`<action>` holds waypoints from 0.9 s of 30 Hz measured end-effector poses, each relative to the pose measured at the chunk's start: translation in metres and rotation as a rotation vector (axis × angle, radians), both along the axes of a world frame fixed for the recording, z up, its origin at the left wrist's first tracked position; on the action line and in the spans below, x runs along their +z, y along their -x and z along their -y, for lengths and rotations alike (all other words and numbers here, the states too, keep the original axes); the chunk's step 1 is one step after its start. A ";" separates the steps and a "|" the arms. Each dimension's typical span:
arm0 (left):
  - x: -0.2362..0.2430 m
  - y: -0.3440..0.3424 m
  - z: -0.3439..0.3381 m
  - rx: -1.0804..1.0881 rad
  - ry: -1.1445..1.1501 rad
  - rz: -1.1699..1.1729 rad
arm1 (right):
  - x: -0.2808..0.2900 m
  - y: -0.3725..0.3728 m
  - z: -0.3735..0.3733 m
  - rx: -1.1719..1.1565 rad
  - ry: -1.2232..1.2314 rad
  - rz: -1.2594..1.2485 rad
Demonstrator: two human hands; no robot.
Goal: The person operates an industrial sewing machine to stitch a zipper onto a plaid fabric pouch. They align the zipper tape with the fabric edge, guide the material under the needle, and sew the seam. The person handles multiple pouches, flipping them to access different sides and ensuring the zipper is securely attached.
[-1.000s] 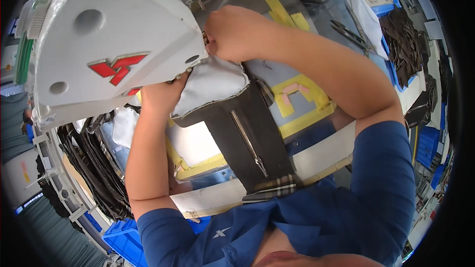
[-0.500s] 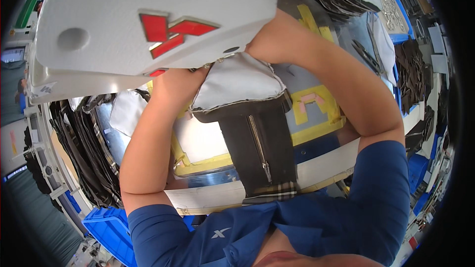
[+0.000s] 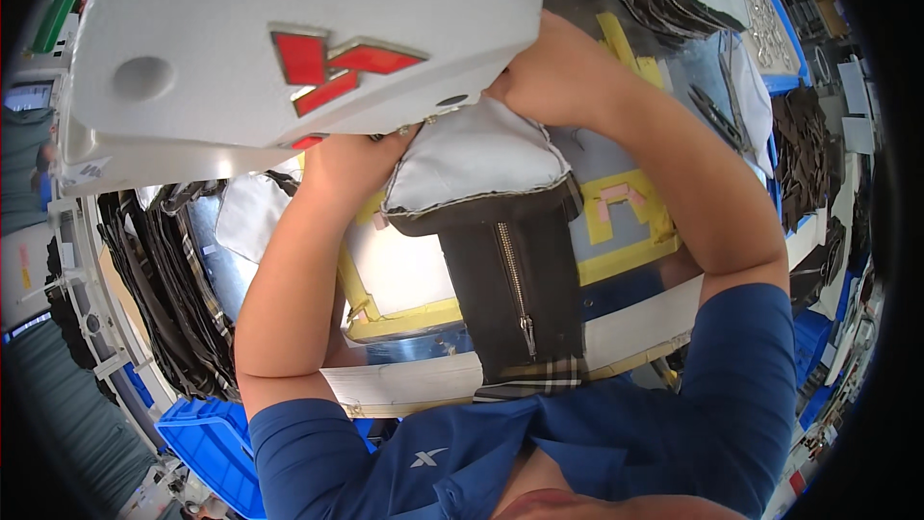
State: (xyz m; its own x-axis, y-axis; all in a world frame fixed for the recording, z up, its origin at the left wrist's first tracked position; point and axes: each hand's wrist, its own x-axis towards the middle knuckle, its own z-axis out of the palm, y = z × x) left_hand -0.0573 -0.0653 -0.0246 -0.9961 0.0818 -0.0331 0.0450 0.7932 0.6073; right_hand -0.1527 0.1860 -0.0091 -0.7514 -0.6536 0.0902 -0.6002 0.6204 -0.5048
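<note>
A: Where do we see the fabric?

B: We see it just on the near side of the machine (image 3: 318, 48), its far end hidden behind the machine's lower edge. Its white lining (image 3: 476, 164) faces up, and a dark panel (image 3: 472, 299) runs from it toward the person, away from the machine.

A: And on that panel?

B: We make out a metal zip (image 3: 510, 270) along it, the pull at the end away from the machine, and a checked strip (image 3: 553, 371) beyond.

A: How are the hands?

B: We see the left hand (image 3: 348, 162) by the lining's left edge, under the machine's near edge. The right hand (image 3: 549, 77) is at the lining's right edge, by the machine's right end. The machine hides most fingers, so we cannot tell whether either hand is clamped on the fabric or has its fingers apart.

A: What else do we have around the machine?

B: Yellow tape (image 3: 630, 263) on the desk (image 3: 404, 385), nearer than the machine. Dark pieces (image 3: 159, 289) stand at its near left; a blue bin (image 3: 212, 443) is farther from it on that side. Right of the machine, we have a dark tool (image 3: 715, 117) and a blue tray (image 3: 787, 84) of metal parts (image 3: 760, 14).
</note>
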 end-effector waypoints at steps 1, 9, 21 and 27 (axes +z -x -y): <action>0.001 0.000 0.000 0.003 0.003 0.025 | -0.001 0.000 0.000 -0.005 0.002 -0.005; -0.005 0.001 -0.005 0.009 -0.004 -0.170 | 0.010 -0.007 -0.001 -0.043 -0.014 0.038; -0.006 -0.002 -0.009 0.024 -0.071 -0.251 | 0.006 -0.009 -0.001 -0.068 0.039 0.019; -0.002 -0.004 -0.013 0.052 -0.023 -0.156 | 0.007 -0.012 -0.006 -0.072 0.058 -0.009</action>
